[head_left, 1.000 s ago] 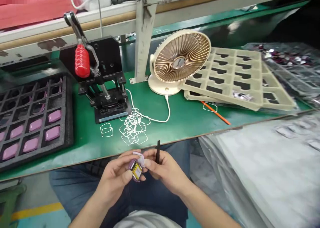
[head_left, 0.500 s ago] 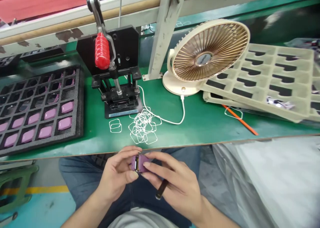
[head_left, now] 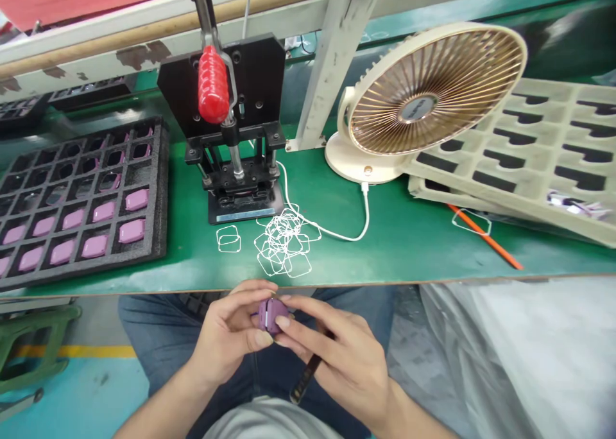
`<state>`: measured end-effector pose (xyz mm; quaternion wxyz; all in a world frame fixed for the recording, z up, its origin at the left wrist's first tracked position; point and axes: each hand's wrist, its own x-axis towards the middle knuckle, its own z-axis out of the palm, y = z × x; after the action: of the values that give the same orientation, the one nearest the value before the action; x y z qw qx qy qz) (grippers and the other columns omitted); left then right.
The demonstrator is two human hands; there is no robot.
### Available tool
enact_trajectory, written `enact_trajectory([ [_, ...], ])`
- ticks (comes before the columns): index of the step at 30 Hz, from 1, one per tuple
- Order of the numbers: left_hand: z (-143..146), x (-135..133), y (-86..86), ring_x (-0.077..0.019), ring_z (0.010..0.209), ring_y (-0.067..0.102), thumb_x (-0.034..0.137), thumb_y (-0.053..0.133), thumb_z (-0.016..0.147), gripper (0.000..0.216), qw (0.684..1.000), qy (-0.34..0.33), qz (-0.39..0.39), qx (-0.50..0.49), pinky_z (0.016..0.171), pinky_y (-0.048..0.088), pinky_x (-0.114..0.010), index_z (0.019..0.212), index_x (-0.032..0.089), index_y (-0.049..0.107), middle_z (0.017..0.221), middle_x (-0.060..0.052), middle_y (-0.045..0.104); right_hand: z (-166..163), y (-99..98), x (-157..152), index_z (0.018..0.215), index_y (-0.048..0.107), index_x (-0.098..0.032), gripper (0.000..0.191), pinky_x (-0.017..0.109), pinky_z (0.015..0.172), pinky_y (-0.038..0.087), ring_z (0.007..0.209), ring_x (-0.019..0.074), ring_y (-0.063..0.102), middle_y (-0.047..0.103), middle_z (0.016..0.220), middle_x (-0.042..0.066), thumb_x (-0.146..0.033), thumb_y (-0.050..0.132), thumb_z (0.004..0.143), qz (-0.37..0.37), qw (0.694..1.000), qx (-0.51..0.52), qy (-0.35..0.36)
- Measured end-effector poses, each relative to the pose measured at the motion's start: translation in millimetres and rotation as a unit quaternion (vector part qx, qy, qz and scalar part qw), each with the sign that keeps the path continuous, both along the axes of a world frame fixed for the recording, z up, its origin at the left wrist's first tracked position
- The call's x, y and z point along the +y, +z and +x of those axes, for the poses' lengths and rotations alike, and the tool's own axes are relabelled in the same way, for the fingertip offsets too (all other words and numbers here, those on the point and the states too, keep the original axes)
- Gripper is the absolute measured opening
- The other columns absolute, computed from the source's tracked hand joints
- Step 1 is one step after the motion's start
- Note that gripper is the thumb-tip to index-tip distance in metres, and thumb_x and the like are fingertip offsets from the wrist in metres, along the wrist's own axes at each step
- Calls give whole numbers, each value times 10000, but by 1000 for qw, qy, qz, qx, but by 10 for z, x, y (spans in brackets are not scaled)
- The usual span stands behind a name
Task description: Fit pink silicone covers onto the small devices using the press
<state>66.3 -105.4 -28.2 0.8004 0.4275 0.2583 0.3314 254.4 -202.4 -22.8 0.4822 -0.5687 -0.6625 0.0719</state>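
Note:
Between my two hands, just off the table's front edge, is a small purple watch case (head_left: 272,315). My left hand (head_left: 235,327) pinches it from the left with thumb and fingers. From the right, the thumb and fingers of my right hand (head_left: 339,349) close on the same case. A dark, slim stick-like tool (head_left: 306,378) is also tucked in my right hand, pointing down toward my lap; its tip is hidden. A narrow pale gap runs along the case's side. Just beyond my hands, a tangle of thin white rubber-like rings (head_left: 283,240) lies on the green table (head_left: 332,262).
A black foam tray (head_left: 161,233) with purple cases stands left. Behind the rings is a black hand press (head_left: 245,189) with a red handle (head_left: 213,86). A beige fan (head_left: 359,131), its white cable, pale stacked trays (head_left: 505,201) and an orange stick (head_left: 486,237) are to the right.
The dark gap in the watch case has narrowed, its two parts now closer together. The tool in my right hand has swung slightly lower. The view has shifted a little.

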Motion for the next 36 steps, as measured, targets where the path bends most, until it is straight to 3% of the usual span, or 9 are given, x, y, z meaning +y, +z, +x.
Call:
enact_trajectory([
  [8,-17,16,-30,-323,1230,704,270,974,754,487,1000,10,2,13,1031,626,-475,1222,300,841,1366,-131,696,-9,-137,-10,1313,753,-282,437,258,806,641,972,142,769,726,1343,80,-22,633,982,3,999,-30,24],
  [13,-9,21,-35,-314,1234,711,268,979,750,481,1000,23,18,6,1031,629,-437,1211,294,845,1334,-125,717,6,-173,-27,1395,703,-266,504,284,748,618,1058,183,765,690,1420,121,-24,553,980,3,996,-79,37],
  [20,23,-3,-38,-310,1247,725,262,959,781,451,999,49,18,-1,1079,604,-429,1216,300,843,1315,-103,753,-55,-156,-15,1510,627,-247,582,302,712,618,1003,205,780,650,1493,150,-47,485,983,-7,995,-100,29],
  [24,34,-91,-48,-354,1371,657,341,866,895,473,998,55,18,28,1192,512,-476,1357,293,776,1523,-130,659,-125,-221,22,1547,588,-237,643,326,704,619,915,198,784,655,1488,154,-14,439,963,-3,995,-97,5],
  [26,32,-145,-50,-326,1351,670,347,829,930,442,993,95,13,71,1171,527,-424,1363,277,772,1504,-129,675,-161,-227,54,1509,605,-240,567,322,763,634,975,201,786,683,1451,139,-24,495,996,7,997,-72,-7],
  [29,28,-181,-26,-244,1112,778,331,803,957,306,982,155,-14,104,993,618,-324,1256,269,824,1220,-106,817,-203,-161,101,1377,633,-220,354,323,840,643,1083,233,761,728,1302,143,-231,695,1030,-19,999,19,-31],
  [32,38,-159,33,-221,922,811,327,836,927,231,985,161,-10,61,872,652,-322,1148,264,857,1015,-88,853,-217,-66,134,1211,631,-217,234,305,679,574,857,200,723,709,1003,74,-377,679,1048,-83,995,54,-5],
  [36,70,-126,86,-185,884,802,281,875,887,181,987,156,27,41,832,637,-270,1067,268,875,965,-70,852,-219,-14,160,1039,603,-210,64,315,583,398,639,154,570,610,801,6,-241,555,1067,-85,993,22,73],
])
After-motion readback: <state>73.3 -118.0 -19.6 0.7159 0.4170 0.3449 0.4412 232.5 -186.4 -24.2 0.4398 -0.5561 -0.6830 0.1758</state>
